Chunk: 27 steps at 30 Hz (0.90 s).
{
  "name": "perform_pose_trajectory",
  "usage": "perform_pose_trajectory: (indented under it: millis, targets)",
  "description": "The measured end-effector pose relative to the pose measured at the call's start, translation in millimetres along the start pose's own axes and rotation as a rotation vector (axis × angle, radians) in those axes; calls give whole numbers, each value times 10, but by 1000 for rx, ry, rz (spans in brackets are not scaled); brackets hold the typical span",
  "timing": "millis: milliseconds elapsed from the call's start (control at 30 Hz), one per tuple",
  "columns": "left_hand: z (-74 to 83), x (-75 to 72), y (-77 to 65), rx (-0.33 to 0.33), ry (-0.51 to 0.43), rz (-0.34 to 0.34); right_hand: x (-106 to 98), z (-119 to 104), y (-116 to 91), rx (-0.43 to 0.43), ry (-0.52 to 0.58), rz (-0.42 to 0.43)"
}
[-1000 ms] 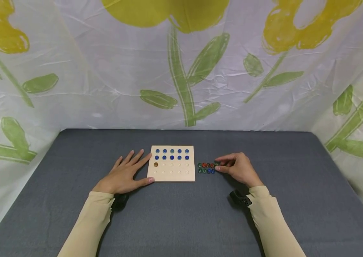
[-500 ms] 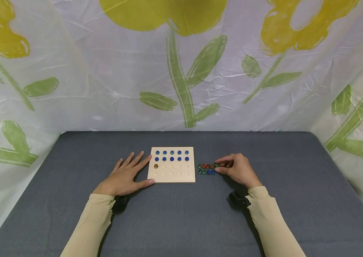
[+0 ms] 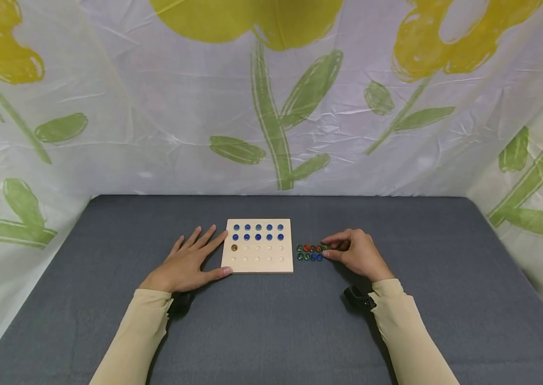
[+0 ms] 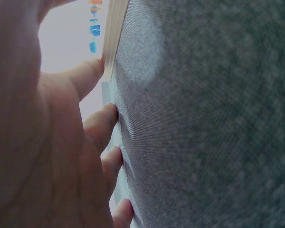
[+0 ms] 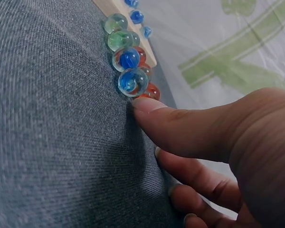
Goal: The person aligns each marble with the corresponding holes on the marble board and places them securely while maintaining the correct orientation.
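A pale wooden board (image 3: 258, 267) with rows of round hollows lies on the table. Blue marbles (image 3: 258, 237) fill its two far rows, and one amber marble (image 3: 234, 247) sits at the left of the third row. My left hand (image 3: 182, 267) is spread flat, its index finger and thumb touching the board's left side. Two short rows of green, red and blue marbles (image 3: 313, 257) stand right of the board. At their right end my right hand (image 3: 358, 254) has thumb and index finger around a green marble (image 3: 325, 247); the right wrist view hides it behind the thumb.
Grey cloth (image 3: 262, 331) covers the table. Behind and at the sides hangs a white curtain (image 3: 165, 107) with yellow flowers and green leaves. A black wrist strap (image 3: 360, 298) shows below the right hand.
The head view shifts slightly. Both hands, the board and the marbles keep their places.
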<state>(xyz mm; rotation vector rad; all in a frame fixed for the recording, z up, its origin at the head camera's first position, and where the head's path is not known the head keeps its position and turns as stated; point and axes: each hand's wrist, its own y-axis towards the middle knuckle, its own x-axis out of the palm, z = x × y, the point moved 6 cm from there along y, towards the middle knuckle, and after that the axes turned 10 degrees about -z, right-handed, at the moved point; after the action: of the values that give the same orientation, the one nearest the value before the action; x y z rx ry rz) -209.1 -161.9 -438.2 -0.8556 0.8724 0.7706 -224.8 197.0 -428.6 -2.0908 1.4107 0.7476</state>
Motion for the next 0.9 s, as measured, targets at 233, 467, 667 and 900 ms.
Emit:
perform_pose_trajectory:
  millis: [233, 467, 667, 900]
  targets:
    - [15, -20, 7, 1, -4, 9, -10, -8, -14, -21, -26, 0]
    - [18, -19, 11, -3, -5, 3, -11, 2, -10, -31, -27, -2]
    - [4, -7, 7, -8, -9, 5, -16, -15, -6, -50, -22, -14]
    - [4, 0, 3, -8, -8, 9, -15, -4, -10, -40, -17, -9]
